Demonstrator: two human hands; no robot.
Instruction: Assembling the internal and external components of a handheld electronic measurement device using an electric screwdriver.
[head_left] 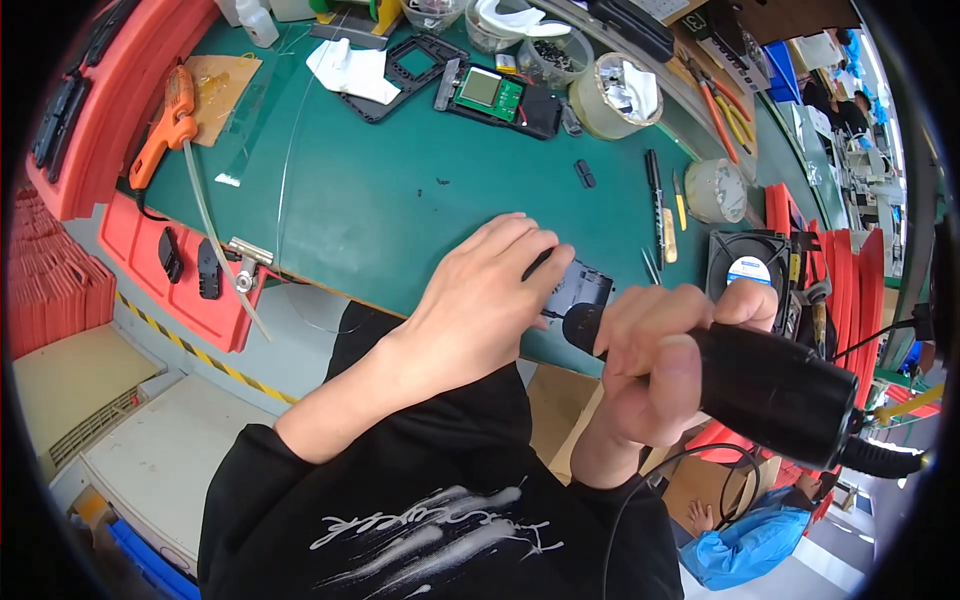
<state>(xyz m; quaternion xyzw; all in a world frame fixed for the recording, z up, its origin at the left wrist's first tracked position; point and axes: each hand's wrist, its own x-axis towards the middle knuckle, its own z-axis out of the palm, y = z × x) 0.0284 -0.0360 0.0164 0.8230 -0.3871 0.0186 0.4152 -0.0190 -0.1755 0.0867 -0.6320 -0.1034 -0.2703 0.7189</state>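
Observation:
My right hand is wrapped round a black electric screwdriver, whose cord leaves at its right end. The screwdriver's bit points left, at a small dark plastic housing near the table's front edge. My left hand lies over that housing and grips its left side, fingers curled. The fingers cover part of the housing, and whether the bit sits in a screw I cannot tell. Beyond the hands, a small black part and tiny dark bits lie on the green mat.
An opened device with a green circuit board lies at the back, beside tubs. An orange glue gun rests at the left. A marker, tweezers and a fan are at the right. Behind, a person in blue bends over.

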